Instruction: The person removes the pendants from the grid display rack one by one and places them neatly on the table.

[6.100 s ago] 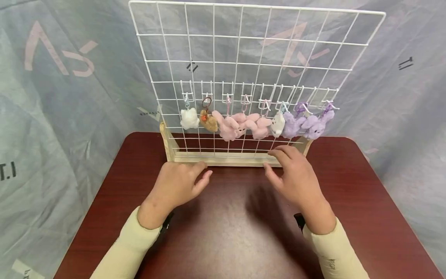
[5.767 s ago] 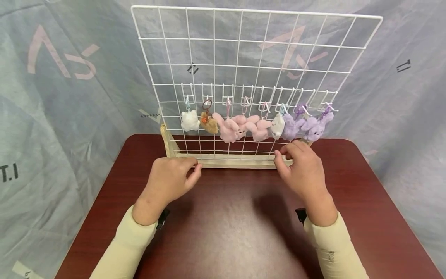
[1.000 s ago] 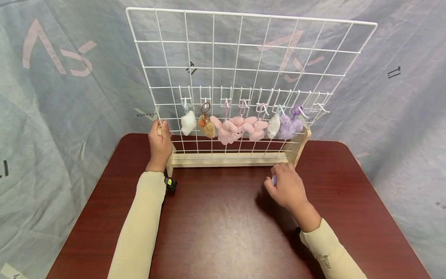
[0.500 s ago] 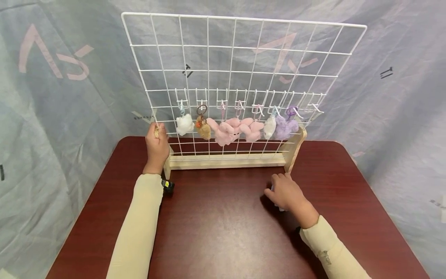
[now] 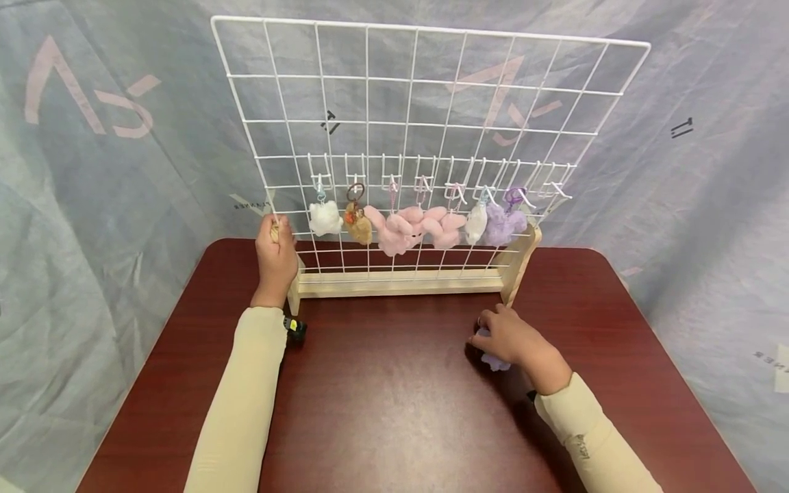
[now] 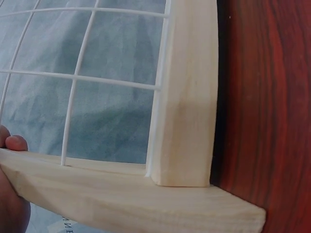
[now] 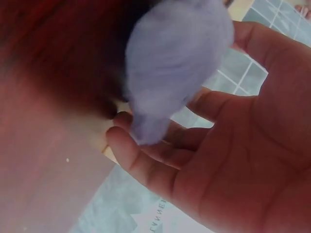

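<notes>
My left hand [image 5: 277,255] grips the wooden side post [image 6: 160,204] at the left end of a white wire grid rack [image 5: 416,82]; in the left wrist view only bits of its fingers show. My right hand [image 5: 508,335] is low over the table, right of the middle. It holds a purple plush keychain [image 5: 495,361] between thumb and fingers, close to the tabletop. In the right wrist view the plush [image 7: 180,53] hangs at the fingertips, partly hiding them. The rightmost hook [image 5: 557,191] on the grid bears nothing.
Still hanging in a row are a white plush [image 5: 325,218], a brown one [image 5: 357,224], several pink ones [image 5: 394,233], another white one [image 5: 476,223] and a purple one [image 5: 505,224]. The rack stands on a dark red table [image 5: 382,397] before a grey cloth backdrop [image 5: 123,205].
My left hand has moved onto the left post. My right hand has taken the rightmost purple plush keychain off its hook and lowered it to the table.
</notes>
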Tool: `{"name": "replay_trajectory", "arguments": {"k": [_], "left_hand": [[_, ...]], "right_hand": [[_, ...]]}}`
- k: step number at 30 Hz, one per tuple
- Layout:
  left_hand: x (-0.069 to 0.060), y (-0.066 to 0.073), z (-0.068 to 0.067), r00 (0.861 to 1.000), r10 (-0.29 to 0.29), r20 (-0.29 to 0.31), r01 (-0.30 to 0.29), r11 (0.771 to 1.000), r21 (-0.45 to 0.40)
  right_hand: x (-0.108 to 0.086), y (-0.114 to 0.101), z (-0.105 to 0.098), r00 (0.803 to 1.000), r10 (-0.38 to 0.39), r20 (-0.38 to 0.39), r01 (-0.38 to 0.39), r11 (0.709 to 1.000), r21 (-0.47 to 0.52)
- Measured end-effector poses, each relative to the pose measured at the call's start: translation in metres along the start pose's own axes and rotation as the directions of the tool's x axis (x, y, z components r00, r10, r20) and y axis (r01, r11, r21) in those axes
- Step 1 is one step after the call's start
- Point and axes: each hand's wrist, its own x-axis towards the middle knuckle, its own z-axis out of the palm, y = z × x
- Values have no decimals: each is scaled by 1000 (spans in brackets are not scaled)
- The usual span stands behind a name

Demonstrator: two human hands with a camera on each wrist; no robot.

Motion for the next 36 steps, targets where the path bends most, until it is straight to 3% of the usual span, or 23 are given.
{"name": "replay_trajectory", "arguments": {"k": [6,15,19,22,25,29,31,33,36], "left_hand": [[3,2,-1,1000,-2,10,3,1000,-18],[7,3,-3,1000,-3,16,4,1000,-30],[7,2,-2,1000,-21,6,21,1000,-15],[6,5,-2,999,-35,-1,35,999,-9],[3,5,-2,999,-48,3,48,999,-6],[1,2,-1,999,-51,18,51,999,-9],[0,1,-1,999,-48,21,48,999,-8],[-1,0,-1,999,-43,18,43,999,-6],[-3,4,-1,999,-46,10,46,999,0]], "right_hand": [[-6,0,-7,1000,-11,-4,11,1000,21],[-13,-2,-14,998,11,65,-13,999,32],[-14,-3,-20,999,-36,7,36,999,24],[-12,-2,-25,986,-127,-105,129,992,13],[-6,-2,-30,957,-169,-235,182,983,35],[-3,-3,-41,915,-53,-401,124,981,152],[-2,-4,-48,873,24,-487,100,969,226],[2,-6,-52,815,88,-573,107,949,298],[10,-8,-57,737,165,-656,169,894,415]]}}
